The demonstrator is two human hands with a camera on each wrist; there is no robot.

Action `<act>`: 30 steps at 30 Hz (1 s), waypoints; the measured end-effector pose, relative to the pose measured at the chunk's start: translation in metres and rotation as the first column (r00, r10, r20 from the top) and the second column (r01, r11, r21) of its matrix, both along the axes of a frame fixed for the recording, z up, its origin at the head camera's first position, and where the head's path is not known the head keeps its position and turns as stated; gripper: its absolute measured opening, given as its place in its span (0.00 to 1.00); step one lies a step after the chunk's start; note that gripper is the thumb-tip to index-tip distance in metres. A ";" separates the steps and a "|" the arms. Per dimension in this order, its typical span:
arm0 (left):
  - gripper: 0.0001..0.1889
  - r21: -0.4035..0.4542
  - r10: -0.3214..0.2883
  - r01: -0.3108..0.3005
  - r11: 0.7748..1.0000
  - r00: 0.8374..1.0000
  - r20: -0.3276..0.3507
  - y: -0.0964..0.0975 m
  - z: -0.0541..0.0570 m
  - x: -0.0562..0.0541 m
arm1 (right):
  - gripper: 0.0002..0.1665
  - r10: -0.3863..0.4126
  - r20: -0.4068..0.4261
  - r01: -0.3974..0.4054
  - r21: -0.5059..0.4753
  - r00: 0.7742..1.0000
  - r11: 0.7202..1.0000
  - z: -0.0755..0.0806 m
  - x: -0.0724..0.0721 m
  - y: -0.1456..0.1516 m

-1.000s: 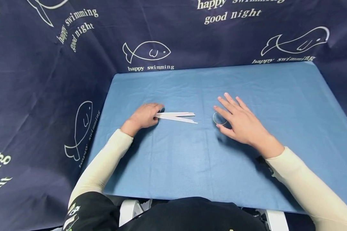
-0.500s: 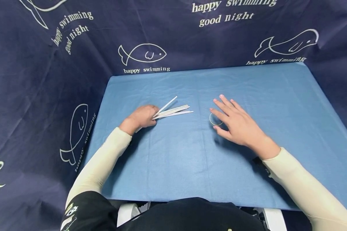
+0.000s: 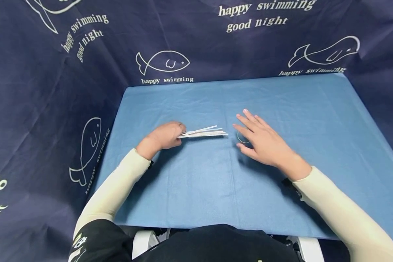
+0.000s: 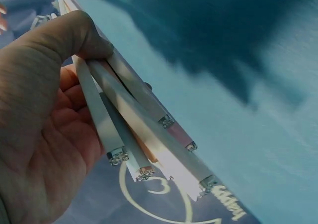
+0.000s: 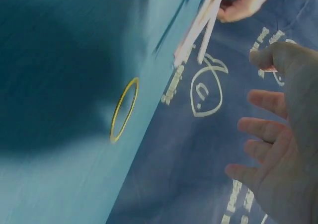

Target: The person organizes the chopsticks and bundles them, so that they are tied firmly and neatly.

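Note:
A bundle of several thin white sticks (image 3: 204, 133) is gripped by my left hand (image 3: 166, 135), free ends pointing right. In the left wrist view the thumb presses across the sticks (image 4: 149, 119); their near ends, grey and crinkled, fan out slightly beside the palm. My right hand (image 3: 265, 140) hovers palm down over the cloth, fingers spread and holding nothing. Beneath its fingertips lies a thin yellow rubber band (image 5: 124, 110), partly covered by the hand in the head view.
Blue cloth (image 3: 199, 185) covers the table. Dark navy fabric (image 3: 235, 51) with printed fish and lettering rises behind it and at both sides. The person's torso (image 3: 222, 243) and white chair arms (image 3: 309, 249) are at the near edge.
The sticks in my left hand have shifted from two groups, through a wider fan, into a tighter bundle pointing right. My right hand drifts slightly left, still spread above the rubber band.

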State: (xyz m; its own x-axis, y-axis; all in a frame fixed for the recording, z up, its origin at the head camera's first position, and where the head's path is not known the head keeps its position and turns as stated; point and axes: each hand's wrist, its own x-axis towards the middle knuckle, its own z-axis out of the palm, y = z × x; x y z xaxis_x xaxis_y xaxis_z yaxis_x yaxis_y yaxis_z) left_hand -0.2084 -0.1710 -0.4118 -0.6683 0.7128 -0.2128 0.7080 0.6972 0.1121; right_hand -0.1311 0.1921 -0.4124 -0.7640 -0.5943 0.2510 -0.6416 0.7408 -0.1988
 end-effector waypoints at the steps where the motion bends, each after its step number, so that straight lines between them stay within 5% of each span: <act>1: 0.09 0.002 -0.001 0.001 1.000 1.000 -0.008 0.002 0.004 0.003 | 0.40 0.005 0.011 -0.005 0.012 1.000 1.000 0.001 -0.002 -0.006; 10: 0.13 0.021 -0.064 0.065 0.998 0.998 -0.028 0.029 0.028 0.029 | 0.49 0.092 0.045 -0.096 0.106 0.995 0.990 0.001 -0.016 -0.065; 12: 0.13 0.030 -0.069 0.069 0.997 0.998 -0.006 0.035 0.033 0.034 | 0.44 0.106 0.025 -0.108 0.109 0.994 0.988 0.000 -0.014 -0.069; 17: 0.14 0.055 -0.056 0.055 0.997 0.998 0.026 0.044 0.045 0.042 | 0.12 0.122 -0.041 -0.118 0.091 0.992 0.989 -0.002 -0.013 -0.069; 19: 0.14 0.059 -0.043 0.041 0.997 0.998 0.041 0.046 0.048 0.043 | 0.11 0.140 -0.062 -0.134 0.082 0.988 0.988 -0.004 -0.012 -0.067; 25: 0.10 0.071 -0.004 0.001 0.997 0.999 0.053 0.049 0.047 0.046 | 0.12 0.176 -0.087 -0.169 0.084 0.981 0.982 -0.001 -0.010 -0.063; 30: 0.08 0.059 -0.030 0.026 0.998 0.998 0.055 0.052 0.039 0.049 | 0.12 0.167 -0.042 -0.162 0.100 0.985 0.982 0.003 -0.006 -0.057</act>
